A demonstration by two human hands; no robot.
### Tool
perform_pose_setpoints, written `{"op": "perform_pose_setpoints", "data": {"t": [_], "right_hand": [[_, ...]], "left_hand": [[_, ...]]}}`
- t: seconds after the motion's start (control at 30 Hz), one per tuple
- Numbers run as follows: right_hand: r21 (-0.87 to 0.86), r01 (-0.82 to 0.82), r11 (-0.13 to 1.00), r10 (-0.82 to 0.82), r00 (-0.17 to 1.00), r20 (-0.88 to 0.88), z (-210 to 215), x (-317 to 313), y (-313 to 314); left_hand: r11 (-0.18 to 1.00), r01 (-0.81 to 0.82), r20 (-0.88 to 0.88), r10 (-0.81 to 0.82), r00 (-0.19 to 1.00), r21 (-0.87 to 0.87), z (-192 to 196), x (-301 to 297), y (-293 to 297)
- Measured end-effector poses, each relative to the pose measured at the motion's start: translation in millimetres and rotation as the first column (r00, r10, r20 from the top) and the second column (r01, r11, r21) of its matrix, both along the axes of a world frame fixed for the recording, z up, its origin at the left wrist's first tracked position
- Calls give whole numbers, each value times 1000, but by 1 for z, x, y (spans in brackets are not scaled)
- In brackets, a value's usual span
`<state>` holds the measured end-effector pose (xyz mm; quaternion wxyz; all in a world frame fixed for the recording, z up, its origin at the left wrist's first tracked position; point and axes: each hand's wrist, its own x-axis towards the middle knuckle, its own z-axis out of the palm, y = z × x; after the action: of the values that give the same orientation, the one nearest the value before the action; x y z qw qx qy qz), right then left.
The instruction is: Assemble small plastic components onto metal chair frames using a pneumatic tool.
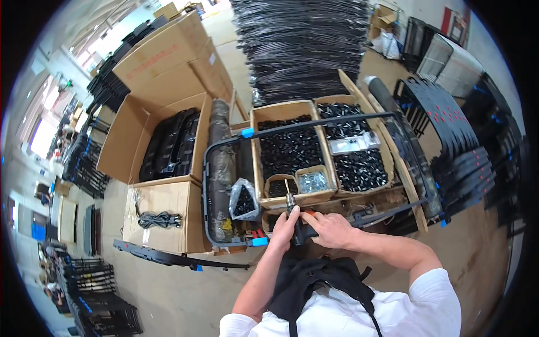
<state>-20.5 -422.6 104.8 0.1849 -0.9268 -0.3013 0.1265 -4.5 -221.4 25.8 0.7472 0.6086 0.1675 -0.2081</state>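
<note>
Close in front of my body I hold a power drill (pixel 299 232) with both hands, its chuck and bit pointing away from me. The fingers of my left hand (pixel 285 229) close round its front part beside the chuck. My right hand (pixel 331 229) is on the other side, gripping the body near an orange-red patch. Part of the drill is hidden under my fingers. A large black rectangular frame (pixel 206 196) with blue tape at its corners lies across the bench, and the drill's bit reaches inside its outline, over the small parts boxes.
Cardboard boxes of small black parts (pixel 289 143) stand beyond my hands; one holds a tray of silvery screws (pixel 313 181). A plastic bag (pixel 243 199) lies left of them. Farther left is an open carton (pixel 120 140) and a coiled black cable (pixel 160 219). Tall stacked black frames (pixel 303 50) rise behind.
</note>
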Motion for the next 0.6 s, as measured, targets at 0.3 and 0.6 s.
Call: {"op": "perform_pose_setpoints", "data": {"t": [0.3,0.6], "right_hand": [[57,16,998,-20,997,71,-73,146,131],[31,121,992,-120,992,-46,-103,238,180]], "left_hand": [[846,-264,199,191,961,464,-56,138,104],[821,-206,153,146,977,532,-92,238,149]]}}
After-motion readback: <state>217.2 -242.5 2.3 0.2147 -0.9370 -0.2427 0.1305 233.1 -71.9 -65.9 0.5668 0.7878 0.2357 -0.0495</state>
